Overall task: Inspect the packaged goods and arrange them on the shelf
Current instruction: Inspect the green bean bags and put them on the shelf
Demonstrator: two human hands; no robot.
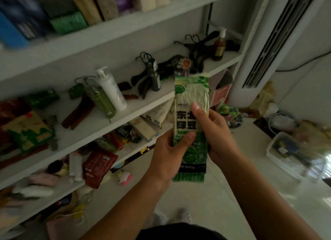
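Two bare forearms reach forward from the bottom of the view and meet on a long green packet (191,94), held upright in the air in front of the shelf (136,104). The left hand (168,150) grips the packet's lower left edge, thumb pressed across the printed front and fingers curled behind. The right hand (216,130) grips it from the right and a little higher, thumb lying on the pale window in the packet's upper half, fingers wrapped round the back. The packet's top rises well above both hands; its bottom hangs below the left palm, over the pale floor (215,195). It touches no shelf board.

On the middle board behind it lie a white pump bottle (112,89) and a green bottle (103,101) side by side, black hangers (148,73) and, far right, an amber pump bottle (219,46). A dark red pouch (98,165) lies on the board below. A clear plastic box (293,155) sits on the floor at the right.
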